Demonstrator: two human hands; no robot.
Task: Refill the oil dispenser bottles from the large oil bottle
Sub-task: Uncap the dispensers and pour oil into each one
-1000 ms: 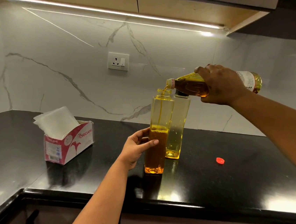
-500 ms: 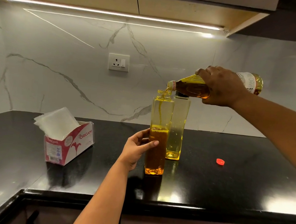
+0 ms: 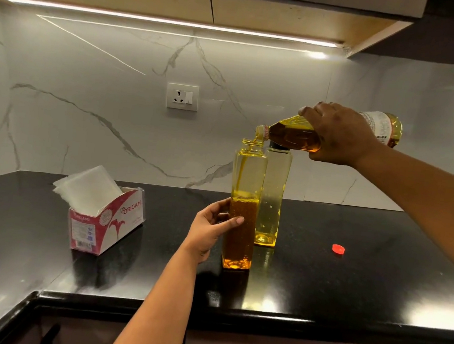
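Note:
A tall square dispenser bottle (image 3: pixel 247 179) stands uncapped on the black counter, roughly half full of amber oil. My left hand (image 3: pixel 209 226) grips its lower half from the left. My right hand (image 3: pixel 339 134) holds the large oil bottle (image 3: pixel 291 132) tipped almost flat, its mouth just above the dispenser's neck. A thin stream of oil runs into the opening. A second dispenser bottle (image 3: pixel 272 193) with a dark cap stands right behind, holding only a little yellow oil at its base.
A small red cap (image 3: pixel 338 249) lies on the counter (image 3: pixel 348 282) to the right. A red and white tissue box (image 3: pixel 108 221) sits at the left. The marble wall with a socket (image 3: pixel 182 97) stands behind; the counter's front edge is near.
The oil level in the front dispenser has risen slightly as the stream keeps running. Both hands hold the same positions.

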